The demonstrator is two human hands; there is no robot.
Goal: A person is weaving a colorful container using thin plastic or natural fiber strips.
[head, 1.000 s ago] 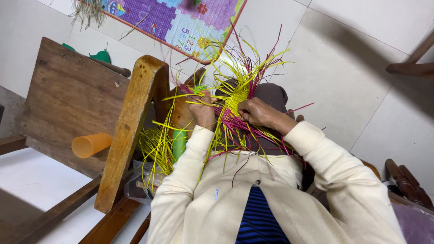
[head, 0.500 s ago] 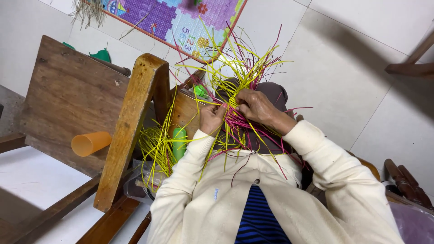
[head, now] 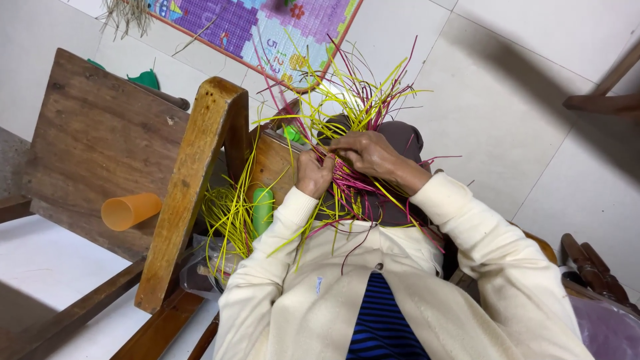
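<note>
— Strips [head: 353, 100], yellow and magenta, are fanning up and away from the person, out over the floor [head: 507, 100] and toward the mat [head: 267, 27]. Their woven ends are gathering down at the lap, on a dark rounded form [head: 400, 137].

— Which way are they running from the hands?

— Lengthwise, away from the body. Both hands are sitting at the woven base, so the free lengths are lying beyond the fingertips, tilting slightly to the person's right.

— And the chair [head: 100, 147]?

— It is standing just to the left, with an orange cup [head: 130, 211] lying on its side on the seat. More yellow strips are hanging in a loose bunch beside the chair leg, near a green bottle [head: 262, 208].

— Which hand is nearer the working point?

— The right hand [head: 370, 152] is reaching across on top, fingers curled and pinching down among the magenta strips. The left hand [head: 313, 175] is sitting a little lower and closer to the body, closed around the weave's edge, thumb side up. The two are almost touching.

— Exactly which strips is each one pinching?

— I cannot tell; the strands are crossing too densely at the fingers.
</note>
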